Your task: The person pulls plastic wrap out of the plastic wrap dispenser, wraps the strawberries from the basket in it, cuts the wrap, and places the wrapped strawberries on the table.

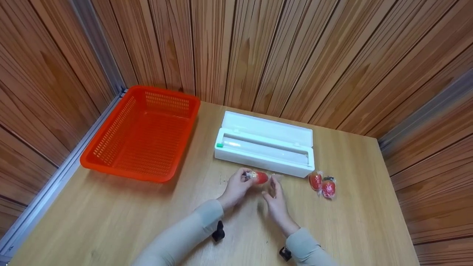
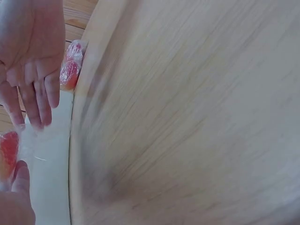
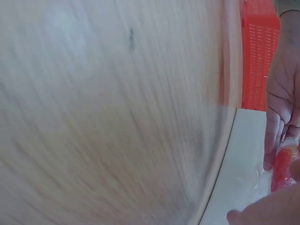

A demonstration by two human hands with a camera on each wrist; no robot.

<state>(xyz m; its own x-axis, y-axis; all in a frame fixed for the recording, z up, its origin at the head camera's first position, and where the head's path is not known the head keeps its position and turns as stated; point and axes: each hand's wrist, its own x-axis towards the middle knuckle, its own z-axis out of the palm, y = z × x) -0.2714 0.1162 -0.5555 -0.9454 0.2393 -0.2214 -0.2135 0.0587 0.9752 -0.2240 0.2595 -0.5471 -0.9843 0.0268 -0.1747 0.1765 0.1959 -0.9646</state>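
Note:
In the head view, my left hand point(image 1: 236, 188) grips a small red and yellowish fruit-like piece point(image 1: 261, 177) by its left end, where clear film is bunched. Its exact kind cannot be told. Clear film point(image 2: 29, 140) sticks out from the other end in the left wrist view, close to the right fingertips. My right hand point(image 1: 278, 205) is just right of the piece, its fingers fairly straight and its thumb apart from them. Two similar red pieces, a left one point(image 1: 316, 181) and a right one point(image 1: 328, 187), lie wrapped in film on the table.
Behind the hands stands a white film-dispenser box point(image 1: 258, 164), lid raised, with a roll point(image 1: 264, 149) inside and a green slider at its left end. An orange basket point(image 1: 129, 170) sits at the left of the wooden table point(image 1: 351, 229). Wood-panelled walls point(image 1: 244, 51) enclose the table.

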